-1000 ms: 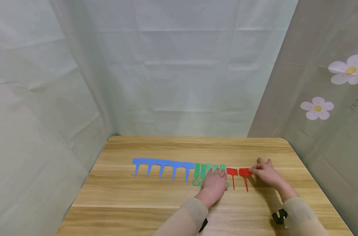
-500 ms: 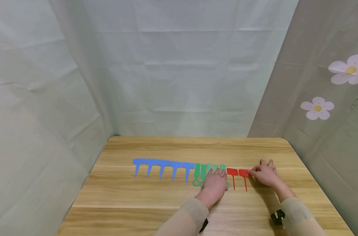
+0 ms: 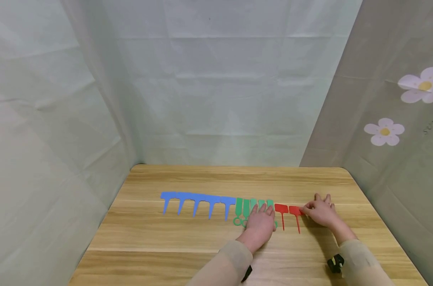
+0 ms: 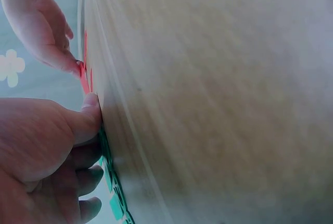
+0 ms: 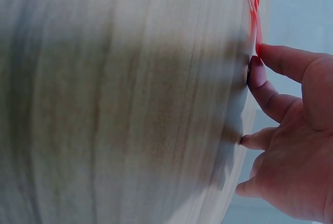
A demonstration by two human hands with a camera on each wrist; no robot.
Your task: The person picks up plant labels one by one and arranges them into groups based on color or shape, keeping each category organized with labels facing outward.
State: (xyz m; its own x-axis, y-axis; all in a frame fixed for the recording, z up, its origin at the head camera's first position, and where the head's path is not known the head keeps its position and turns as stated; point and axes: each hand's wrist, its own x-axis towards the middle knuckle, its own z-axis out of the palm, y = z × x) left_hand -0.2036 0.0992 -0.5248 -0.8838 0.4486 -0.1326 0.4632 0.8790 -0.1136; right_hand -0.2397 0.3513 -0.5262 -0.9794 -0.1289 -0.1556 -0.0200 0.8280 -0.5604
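In the head view my right hand (image 3: 321, 211) pinches the right edge of a red T-shaped plant label (image 3: 295, 210) between thumb and index finger, other fingers spread. The right wrist view shows those fingertips on the red plastic, low over the wood. A second red label (image 3: 281, 208) lies just left of it, a narrow gap between their heads. My left hand (image 3: 260, 224) rests with fingers extended over several green ring-ended tags (image 3: 239, 207), hiding parts of them. Several blue T-shaped labels (image 3: 198, 197) continue the row leftward, edge to edge.
The row lies on a wood-grain table (image 3: 148, 246). Pale fabric walls (image 3: 216, 99) enclose its back and sides, with printed flowers (image 3: 385, 132) on the right one. A small black device (image 3: 335, 263) is strapped at the right wrist.
The right hand and the red label it pinches have shifted very slightly toward the near side. The left hand and the rest of the row have stayed in place.
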